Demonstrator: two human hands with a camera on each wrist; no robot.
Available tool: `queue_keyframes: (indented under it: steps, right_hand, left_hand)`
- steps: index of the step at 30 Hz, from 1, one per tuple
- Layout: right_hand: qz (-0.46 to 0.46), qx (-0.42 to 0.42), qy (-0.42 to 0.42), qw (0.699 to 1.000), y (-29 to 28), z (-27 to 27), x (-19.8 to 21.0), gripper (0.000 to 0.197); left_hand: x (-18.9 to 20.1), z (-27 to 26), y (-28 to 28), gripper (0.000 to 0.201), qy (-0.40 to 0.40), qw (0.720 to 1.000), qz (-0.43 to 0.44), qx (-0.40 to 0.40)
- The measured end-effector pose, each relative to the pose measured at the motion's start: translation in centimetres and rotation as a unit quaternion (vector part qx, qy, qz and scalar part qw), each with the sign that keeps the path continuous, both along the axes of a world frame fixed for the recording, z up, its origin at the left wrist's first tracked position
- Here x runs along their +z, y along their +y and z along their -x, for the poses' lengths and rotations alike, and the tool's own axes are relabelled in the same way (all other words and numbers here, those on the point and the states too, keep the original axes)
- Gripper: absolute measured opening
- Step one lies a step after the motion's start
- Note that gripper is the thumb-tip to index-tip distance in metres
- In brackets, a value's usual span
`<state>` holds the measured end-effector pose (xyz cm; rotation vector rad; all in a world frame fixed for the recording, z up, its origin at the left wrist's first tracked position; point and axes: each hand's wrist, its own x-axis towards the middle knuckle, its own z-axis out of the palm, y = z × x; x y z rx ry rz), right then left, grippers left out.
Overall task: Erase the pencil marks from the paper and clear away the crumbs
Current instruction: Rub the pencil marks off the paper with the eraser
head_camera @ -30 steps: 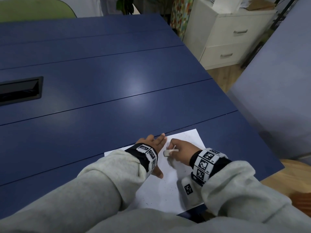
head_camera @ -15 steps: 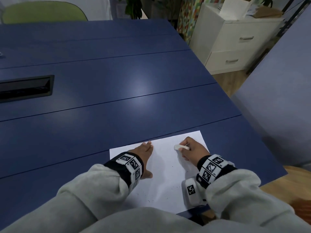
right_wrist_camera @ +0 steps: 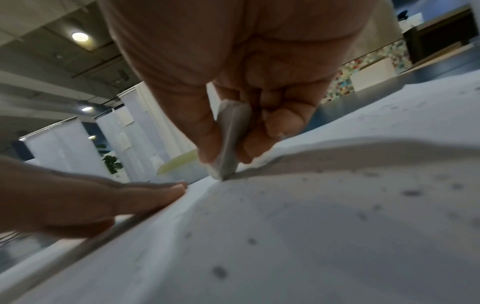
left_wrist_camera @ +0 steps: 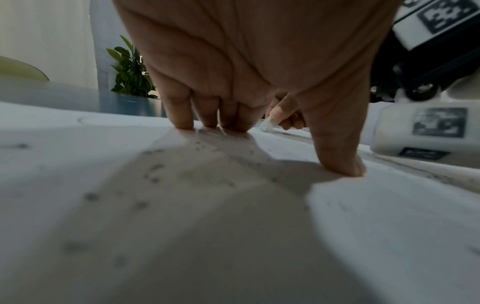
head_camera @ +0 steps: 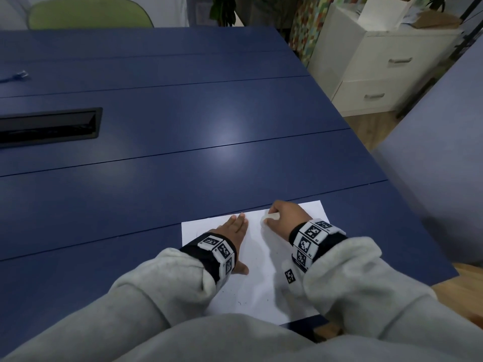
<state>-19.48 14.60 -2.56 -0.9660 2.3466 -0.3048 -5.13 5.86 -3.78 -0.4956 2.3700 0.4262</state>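
Left hand: flat, fingers straight, pinning paper steady. Right hand: pinching eraser, corner down for rubbing.

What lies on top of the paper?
On the paper: the flat left hand, the eraser pinched in the right hand, and dark crumbs. Anything beneath the hands and sleeves is covered.
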Motion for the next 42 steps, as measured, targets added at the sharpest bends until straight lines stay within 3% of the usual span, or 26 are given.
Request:
queue_keyframes:
  steps: [5,10,15,20,25,31,37,42]
  right_hand:
    - [-0.061,0.124,0.024,0.99,-0.4,-1.7,0.0,0.023]
    - [-0.043,0.045,0.026,0.998,-1.1,0.0,0.7,0.025]
    - [-0.082,0.131,0.018,0.988,-0.9,-1.2,0.1,0.023]
    - [-0.057,0.048,0.023,0.997,-1.4,0.5,0.5,0.023]
    - [-0.093,0.148,0.018,0.984,-1.0,-1.9,-0.3,0.021]
    - [-0.056,0.046,0.034,0.997,-1.4,0.7,0.3,0.026]
    - [-0.058,0.098,0.025,0.993,-1.1,-0.6,-0.5,0.023]
    - [-0.02,-0.005,0.026,0.999,-0.8,2.8,1.3,0.02]
  left_hand:
    - [-0.3,0.0,0.0,0.111,0.004,1.0,0.005,-0.004]
    - [-0.5,0.2,-0.1,0.111,0.0,1.0,0.009,-0.01]
    - [-0.7,0.3,-0.2,0.111,0.002,1.0,0.014,-0.016]
    - [-0.8,0.4,-0.4,0.111,0.005,1.0,0.01,-0.019]
    - [-0.9,0.4,-0.4,0.112,0.013,1.0,0.015,-0.019]
    - [-0.8,0.3,-0.3,0.112,0.014,1.0,0.007,-0.014]
    - [-1.1,0.2,-0.4,0.113,0.026,1.0,0.003,-0.012]
    - [-1.4,0.2,-0.6,0.117,0.036,0.999,0.017,-0.012]
